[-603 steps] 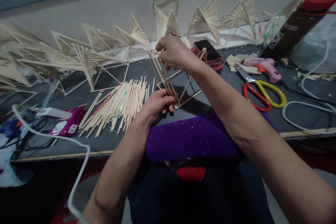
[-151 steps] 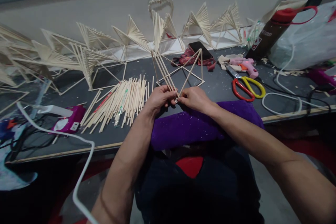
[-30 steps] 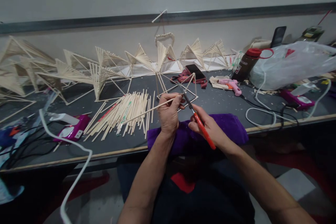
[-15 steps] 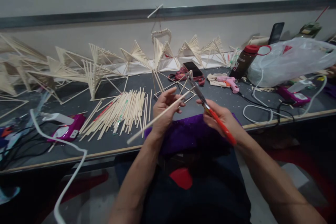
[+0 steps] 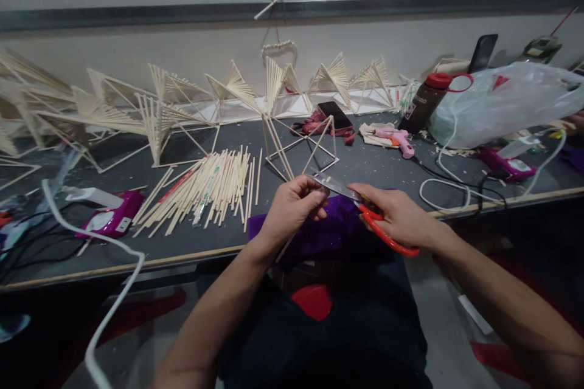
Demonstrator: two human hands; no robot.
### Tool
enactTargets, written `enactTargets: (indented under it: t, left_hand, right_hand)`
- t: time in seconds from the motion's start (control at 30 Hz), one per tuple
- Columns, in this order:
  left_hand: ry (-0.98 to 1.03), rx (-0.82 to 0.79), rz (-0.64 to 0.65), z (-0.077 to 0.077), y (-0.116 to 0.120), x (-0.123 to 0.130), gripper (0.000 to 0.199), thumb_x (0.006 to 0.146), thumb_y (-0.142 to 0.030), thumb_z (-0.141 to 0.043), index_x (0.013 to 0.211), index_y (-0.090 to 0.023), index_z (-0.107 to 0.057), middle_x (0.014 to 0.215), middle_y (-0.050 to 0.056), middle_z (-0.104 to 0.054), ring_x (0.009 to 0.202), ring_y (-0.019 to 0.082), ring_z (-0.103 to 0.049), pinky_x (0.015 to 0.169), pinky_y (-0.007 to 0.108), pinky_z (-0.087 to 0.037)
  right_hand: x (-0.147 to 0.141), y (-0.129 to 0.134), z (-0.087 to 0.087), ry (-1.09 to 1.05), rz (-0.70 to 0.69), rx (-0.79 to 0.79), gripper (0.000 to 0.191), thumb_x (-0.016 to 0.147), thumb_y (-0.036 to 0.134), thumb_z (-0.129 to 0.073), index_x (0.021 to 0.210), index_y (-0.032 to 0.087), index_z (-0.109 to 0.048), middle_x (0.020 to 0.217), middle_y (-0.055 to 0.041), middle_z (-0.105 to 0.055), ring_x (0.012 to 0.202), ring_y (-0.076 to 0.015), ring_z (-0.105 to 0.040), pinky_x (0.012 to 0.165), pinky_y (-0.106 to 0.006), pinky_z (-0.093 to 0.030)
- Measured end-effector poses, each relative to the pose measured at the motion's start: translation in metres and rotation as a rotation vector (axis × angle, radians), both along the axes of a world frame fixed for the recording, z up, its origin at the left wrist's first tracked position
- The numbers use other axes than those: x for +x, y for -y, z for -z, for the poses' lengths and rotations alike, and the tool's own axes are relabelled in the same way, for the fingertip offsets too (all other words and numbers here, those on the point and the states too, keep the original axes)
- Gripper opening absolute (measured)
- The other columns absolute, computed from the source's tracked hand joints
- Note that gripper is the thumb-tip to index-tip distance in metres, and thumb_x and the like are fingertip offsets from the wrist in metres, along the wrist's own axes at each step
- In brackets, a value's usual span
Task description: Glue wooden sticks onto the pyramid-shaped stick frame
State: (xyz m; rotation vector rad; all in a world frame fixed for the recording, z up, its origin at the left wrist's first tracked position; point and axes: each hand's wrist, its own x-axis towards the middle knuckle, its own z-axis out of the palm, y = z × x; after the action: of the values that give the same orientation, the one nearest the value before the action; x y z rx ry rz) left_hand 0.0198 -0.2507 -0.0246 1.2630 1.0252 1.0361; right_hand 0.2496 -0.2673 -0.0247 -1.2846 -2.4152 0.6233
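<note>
My left hand [image 5: 294,202] is closed, its fingertips pinching a thin wooden stick [image 5: 283,250]. Most of the stick is hidden by the hand; its lower end shows below, over the purple cloth [image 5: 314,234]. In my right hand [image 5: 395,209] is a pair of scissors [image 5: 340,187] with orange-red handles. The metal blades point left and reach the fingertips of my left hand, by the stick's upper end. Whether the blades touch the stick I cannot tell. Just beyond the hands stands an open frame of glued sticks [image 5: 323,165].
Loose sticks [image 5: 223,188] lie in a pile on the dark table, left of my hands. Fan-shaped stick models [image 5: 235,86] line the back. Rightward are a phone [image 5: 336,114], a pink glue gun [image 5: 396,137], a bottle [image 5: 424,103] and a plastic bag [image 5: 506,103]. Purple power strips [image 5: 114,216] trail cables.
The stick has swung from slanting across my left hand to mostly hidden behind it. My left fingers have closed in, and the scissors have tipped lower, their blades now at the left fingertips.
</note>
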Motion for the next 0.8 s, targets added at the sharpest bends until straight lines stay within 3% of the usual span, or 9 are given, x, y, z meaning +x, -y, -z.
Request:
enactTargets:
  t: [0.13, 0.33, 0.43, 0.6, 0.8]
  left_hand:
    - [0.067, 0.042, -0.070, 0.009, 0.005, 0.000, 0.018, 0.081, -0.032, -0.068, 0.086, -0.016, -0.063, 0.059, -0.004, -0.058, 0.041, 0.004, -0.042, 0.041, 0.016, -0.030]
    - [-0.020, 0.111, -0.106, 0.024, 0.010, 0.003, 0.028, 0.086, -0.041, -0.065, 0.074, -0.015, -0.062, 0.057, -0.003, -0.052, 0.046, 0.005, -0.038, 0.044, 0.018, -0.029]
    - [-0.040, 0.149, -0.134, 0.027, 0.011, 0.005, 0.029, 0.087, -0.040, -0.064, 0.072, -0.015, -0.062, 0.058, -0.003, -0.052, 0.049, 0.007, -0.041, 0.045, 0.019, -0.031]
    - [-0.055, 0.193, -0.177, 0.027, 0.009, 0.008, 0.029, 0.087, -0.038, -0.063, 0.069, -0.016, -0.060, 0.056, -0.003, -0.052, 0.045, 0.006, -0.040, 0.045, 0.020, -0.031]
    - [-0.067, 0.156, -0.172, 0.029, 0.009, 0.012, 0.029, 0.087, -0.039, -0.063, 0.070, -0.016, -0.061, 0.053, -0.003, -0.053, 0.042, 0.006, -0.041, 0.043, 0.020, -0.031]
  right_hand:
    - [-0.004, 0.001, 0.000, 0.059, -0.003, 0.048, 0.065, 0.088, 0.046, -0.058, 0.144, 0.016, -0.044, 0.131, -0.0141, -0.061, 0.109, -0.0286, -0.064, 0.089, -0.040, -0.051]
    - [-0.008, 0.000, 0.002, 0.072, -0.027, 0.013, 0.084, 0.081, 0.059, -0.065, 0.148, 0.016, -0.039, 0.132, -0.0166, -0.060, 0.113, -0.0320, -0.062, 0.093, -0.045, -0.049]
    - [-0.011, -0.001, 0.002, -0.003, -0.045, -0.021, 0.075, 0.084, 0.055, -0.063, 0.145, 0.017, -0.041, 0.129, -0.0145, -0.062, 0.112, -0.0288, -0.062, 0.092, -0.041, -0.049]
    - [-0.012, -0.002, 0.002, -0.052, -0.061, -0.037, 0.044, 0.092, 0.033, -0.054, 0.133, 0.020, -0.051, 0.119, -0.0099, -0.066, 0.099, -0.0225, -0.065, 0.084, -0.033, -0.049]
    - [-0.005, -0.003, 0.009, 0.010, -0.018, 0.023, 0.041, 0.091, 0.030, -0.050, 0.131, 0.020, -0.053, 0.120, -0.0120, -0.066, 0.102, -0.0254, -0.065, 0.085, -0.035, -0.049]
